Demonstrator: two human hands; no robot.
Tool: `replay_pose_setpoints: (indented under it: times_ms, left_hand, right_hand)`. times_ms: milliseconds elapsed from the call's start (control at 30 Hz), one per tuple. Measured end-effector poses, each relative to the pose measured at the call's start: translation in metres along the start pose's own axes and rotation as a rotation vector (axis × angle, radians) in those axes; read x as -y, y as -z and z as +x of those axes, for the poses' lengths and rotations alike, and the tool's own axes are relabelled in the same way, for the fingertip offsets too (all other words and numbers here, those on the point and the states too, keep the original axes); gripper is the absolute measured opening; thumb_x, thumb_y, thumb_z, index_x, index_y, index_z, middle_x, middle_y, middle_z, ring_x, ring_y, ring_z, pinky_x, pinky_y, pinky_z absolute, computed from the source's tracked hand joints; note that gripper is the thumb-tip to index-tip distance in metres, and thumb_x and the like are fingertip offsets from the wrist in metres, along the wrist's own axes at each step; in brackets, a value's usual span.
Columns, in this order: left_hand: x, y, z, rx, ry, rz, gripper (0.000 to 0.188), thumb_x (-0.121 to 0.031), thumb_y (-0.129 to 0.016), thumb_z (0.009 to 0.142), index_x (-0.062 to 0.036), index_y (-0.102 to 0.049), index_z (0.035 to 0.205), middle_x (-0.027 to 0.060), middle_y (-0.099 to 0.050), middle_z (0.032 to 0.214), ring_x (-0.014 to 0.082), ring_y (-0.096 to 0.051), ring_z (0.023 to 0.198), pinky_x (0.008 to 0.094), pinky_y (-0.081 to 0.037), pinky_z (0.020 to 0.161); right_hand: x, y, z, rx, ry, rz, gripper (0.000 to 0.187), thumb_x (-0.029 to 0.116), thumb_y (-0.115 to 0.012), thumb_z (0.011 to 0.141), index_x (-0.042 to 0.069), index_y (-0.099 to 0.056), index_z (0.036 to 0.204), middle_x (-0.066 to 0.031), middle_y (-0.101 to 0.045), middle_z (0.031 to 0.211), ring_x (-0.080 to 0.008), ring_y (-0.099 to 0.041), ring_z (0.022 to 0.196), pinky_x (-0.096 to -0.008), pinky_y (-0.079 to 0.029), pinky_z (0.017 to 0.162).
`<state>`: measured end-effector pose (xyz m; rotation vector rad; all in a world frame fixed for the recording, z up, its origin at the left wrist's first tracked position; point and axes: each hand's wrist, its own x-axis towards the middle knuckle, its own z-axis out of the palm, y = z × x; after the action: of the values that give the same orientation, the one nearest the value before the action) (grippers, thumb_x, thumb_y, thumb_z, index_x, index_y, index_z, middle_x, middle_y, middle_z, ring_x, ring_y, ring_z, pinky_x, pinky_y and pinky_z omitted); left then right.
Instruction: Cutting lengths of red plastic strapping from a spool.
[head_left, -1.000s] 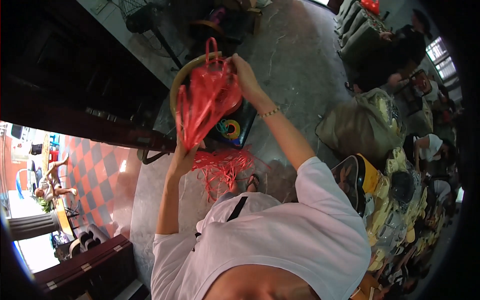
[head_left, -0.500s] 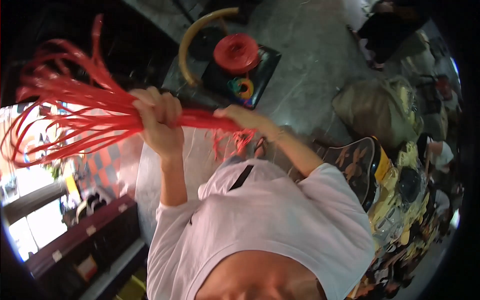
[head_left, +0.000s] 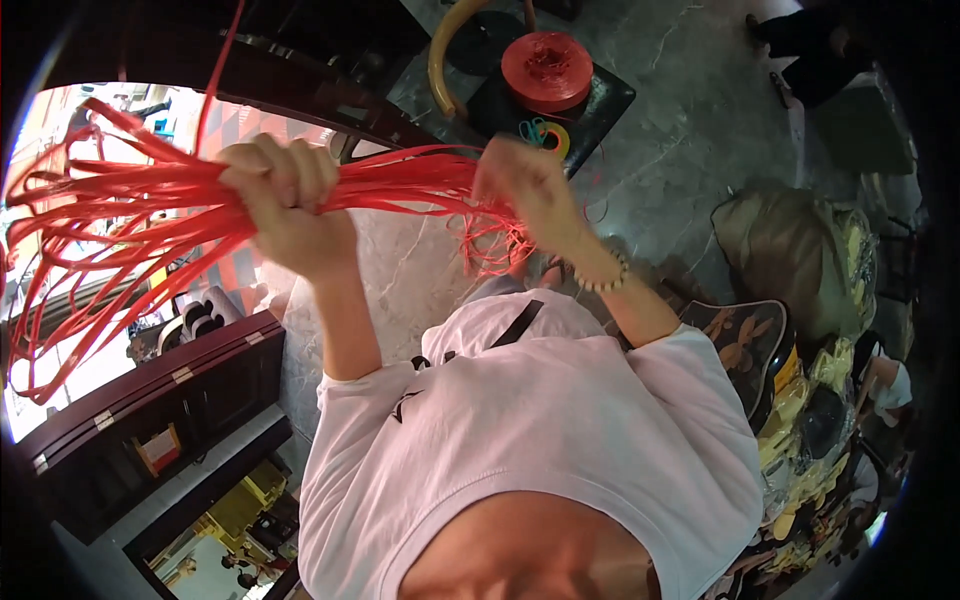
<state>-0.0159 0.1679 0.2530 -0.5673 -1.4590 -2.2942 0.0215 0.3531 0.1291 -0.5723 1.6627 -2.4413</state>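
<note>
My left hand (head_left: 290, 200) is closed in a fist around a thick bundle of red plastic ribbon (head_left: 400, 182), held up on the left. Beyond the fist, looped strands fan out toward the left edge. At the bundle's other end, my right hand (head_left: 535, 200) has its fingers curled in on the strands, somewhat smeared by motion. Thin, tangled red ends (head_left: 500, 245) hang below it. Past this hand, a large roll of red ribbon (head_left: 547, 72) rests on a black stool (head_left: 612, 98), with teal-handled scissors (head_left: 532, 131) and a yellow tape roll (head_left: 553, 138) beside it.
A curved wooden chair rail (head_left: 440, 60) stands behind the stool. To the right are a large brown sack (head_left: 785, 245), a patterned cushioned seat (head_left: 740, 345) and heaped yellowish packages (head_left: 800, 440). Dark wooden cabinetry (head_left: 190, 400) is at the lower left. A person in dark clothes (head_left: 820, 60) is far right.
My right hand has shifted right and turned upward, away from the left fist. The strands between the hands now spread looser. The view has swung, and the stool sits farther right.
</note>
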Motion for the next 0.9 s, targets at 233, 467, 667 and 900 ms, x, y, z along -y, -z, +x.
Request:
replay_pose_setpoints:
  times_ms: [233,467,667,900]
  left_hand:
    - [0.021,-0.021,-0.047,-0.032,0.158,-0.042,0.024,-0.026,-0.042,0.098,-0.0116,-0.04,0.079,-0.0034,-0.027,0.058,0.0062,-0.019,0.042,0.0222,-0.017,0.04]
    - [-0.03,0.056,-0.062,-0.282,0.117,-0.15,0.019,-0.022,-0.044,0.098,-0.0104,-0.045,0.083,-0.0041,-0.026,0.059,0.0052,-0.02,0.043,0.0219,-0.019,0.039]
    - [-0.094,0.194,-0.092,-0.598,-0.008,-0.136,0.017,-0.022,-0.046,0.097,-0.0095,-0.046,0.085,-0.0038,-0.028,0.059,0.0047,-0.02,0.042,0.021,-0.019,0.037]
    - [-0.014,0.403,-0.202,-1.085,0.711,0.783,0.046,-0.048,-0.061,0.084,-0.0059,-0.053,0.098,0.0067,-0.055,0.074,0.0166,-0.056,0.057,0.0308,-0.048,0.053]
  right_hand:
    - [-0.016,-0.076,-0.003,-0.135,-0.507,1.37,0.049,0.049,-0.055,0.087,0.003,-0.058,0.104,-0.006,-0.062,0.09,-0.0201,-0.06,0.092,-0.0329,-0.048,0.084]
    - [-0.142,0.028,-0.029,-0.498,0.125,0.05,0.035,-0.008,-0.062,0.067,0.007,-0.053,0.097,-0.0034,-0.055,0.092,-0.0159,-0.056,0.086,-0.0308,-0.046,0.085]
    - [-0.208,0.163,-0.107,-0.707,-0.413,-0.148,0.038,-0.013,-0.06,0.064,0.006,-0.057,0.096,-0.0025,-0.056,0.092,-0.0155,-0.056,0.086,-0.0273,-0.05,0.068]
    - [-0.228,0.179,-0.088,-1.072,-0.367,1.179,0.028,0.012,-0.049,0.085,0.012,-0.038,0.06,0.0046,-0.034,0.052,-0.0093,-0.035,0.044,-0.0241,-0.032,0.039]
